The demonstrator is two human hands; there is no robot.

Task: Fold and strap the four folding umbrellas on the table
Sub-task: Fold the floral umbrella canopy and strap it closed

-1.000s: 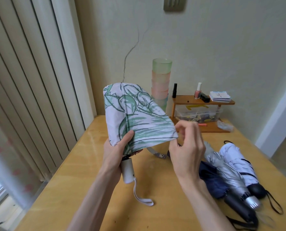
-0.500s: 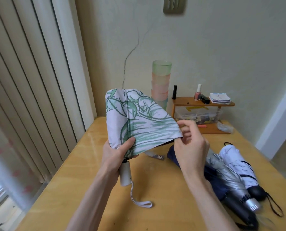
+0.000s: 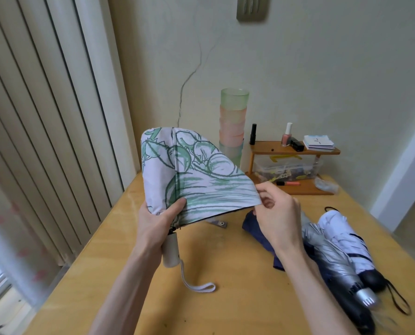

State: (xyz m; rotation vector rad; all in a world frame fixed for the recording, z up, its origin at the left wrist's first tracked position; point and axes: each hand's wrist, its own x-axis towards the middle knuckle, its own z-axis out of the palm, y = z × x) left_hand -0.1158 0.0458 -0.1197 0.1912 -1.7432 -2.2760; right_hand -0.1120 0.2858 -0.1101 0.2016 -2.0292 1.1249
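Left hand (image 3: 158, 221) grips the white folding umbrella with a green leaf print (image 3: 196, 180) at its neck. The thumb presses the gathered fabric just above the pale cylindrical handle (image 3: 171, 250), whose white wrist loop (image 3: 196, 285) trails down to the table. Right hand (image 3: 277, 213) pinches the hem of a loose canopy panel between thumb and fingertips, drawing it out flat to the right.

The umbrella is held up off the table in front of the person. Its long axis runs from the handle, near and low, to the tip, far and high, close to upright. The shaft therefore lies left of the right hand, and the spread panel spans the gap between the 2 hands. By my judgement the panel must next be wrapped leftward round that axis, with the right hand turning it while the left holds the neck. A pale closure strap with a metal snap (image 3: 219, 223) hangs below the hem between the hands, nearer the right one, and is not yet fastened.

On the yellow wooden table (image 3: 225, 310), to the right, lie 3 other umbrellas close together: a navy one (image 3: 257, 228), a silver one (image 3: 332, 259) and a white one (image 3: 341, 238). Against the far wall stand a tall stack of pastel plastic cups (image 3: 233, 126) and a small wooden shelf (image 3: 296, 151).
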